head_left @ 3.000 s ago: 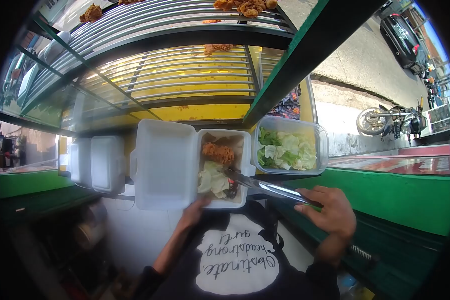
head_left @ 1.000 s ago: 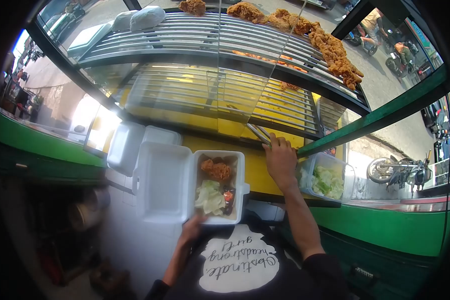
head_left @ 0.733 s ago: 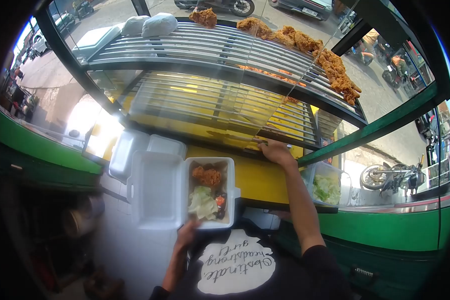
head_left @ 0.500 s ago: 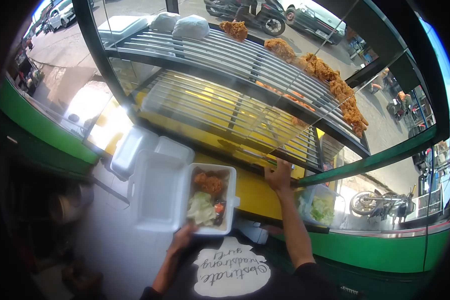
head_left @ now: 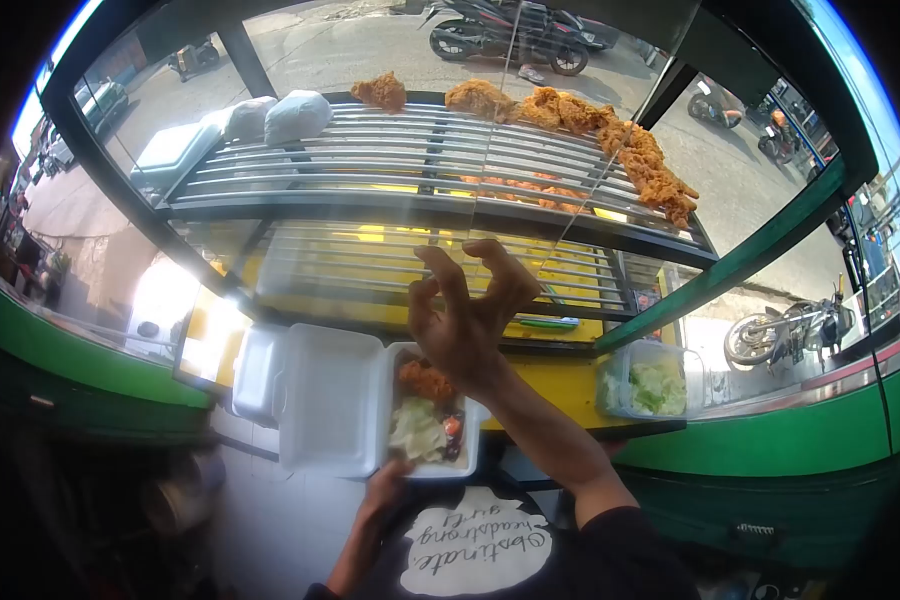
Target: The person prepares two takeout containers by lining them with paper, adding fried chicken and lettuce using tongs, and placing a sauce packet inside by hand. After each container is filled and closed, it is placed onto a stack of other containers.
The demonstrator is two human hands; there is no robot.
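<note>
Box [head_left: 330, 400] touches left grip [head_left: 387, 486], closure unclear; right grip [head_left: 467, 318], fingers apart, hovers just beyond it.

Right hand [head_left: 470, 315] raised, fingers curled.

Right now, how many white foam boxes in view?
3: an open one at the left hand, a closed one beside its lid, another on the upper rack, far left. More may be hidden.

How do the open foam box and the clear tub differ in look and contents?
The foam box is opaque white; the tub is transparent. The box holds fried chicken and lettuce; in the tub only lettuce shows. The left hand is at the box's near edge; neither hand is at the tub. Both contain lettuce.
</note>
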